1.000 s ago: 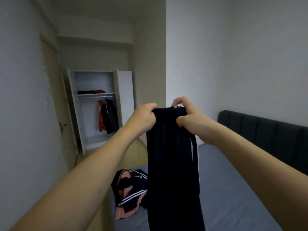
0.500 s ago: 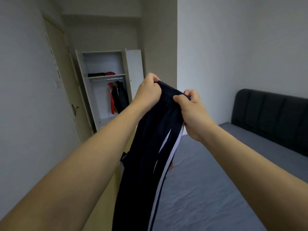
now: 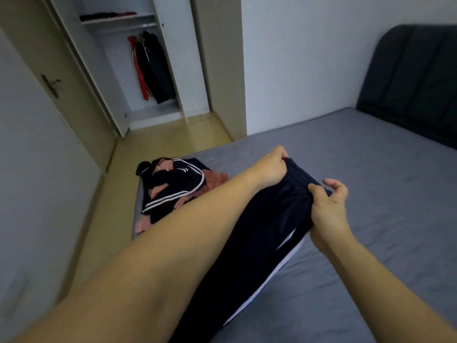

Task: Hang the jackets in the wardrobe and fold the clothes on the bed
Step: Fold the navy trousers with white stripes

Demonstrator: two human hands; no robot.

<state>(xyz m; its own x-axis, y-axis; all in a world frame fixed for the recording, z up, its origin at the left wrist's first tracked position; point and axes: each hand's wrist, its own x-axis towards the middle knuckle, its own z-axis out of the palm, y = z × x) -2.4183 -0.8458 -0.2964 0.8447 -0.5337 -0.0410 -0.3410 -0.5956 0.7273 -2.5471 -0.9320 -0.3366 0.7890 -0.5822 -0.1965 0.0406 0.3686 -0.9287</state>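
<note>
Open white wardrobe point(image 3: 170, 70) at rear left: red and dark jackets point(image 3: 150, 68) hang from its rail, folded items on the shelf above. Heap of navy, white-striped and pink clothes point(image 3: 173, 186) lies on the left part of the grey-sheeted bed point(image 3: 371, 169). Left hand point(image 3: 272, 169) clenched around the waistband of navy white-striped track trousers point(image 3: 259, 243), which lie along the bed. Right hand point(image 3: 326, 206) pinches the same waistband with thumb, remaining fingers loosely curled. Dark padded headboard point(image 3: 410, 78) at right.
</note>
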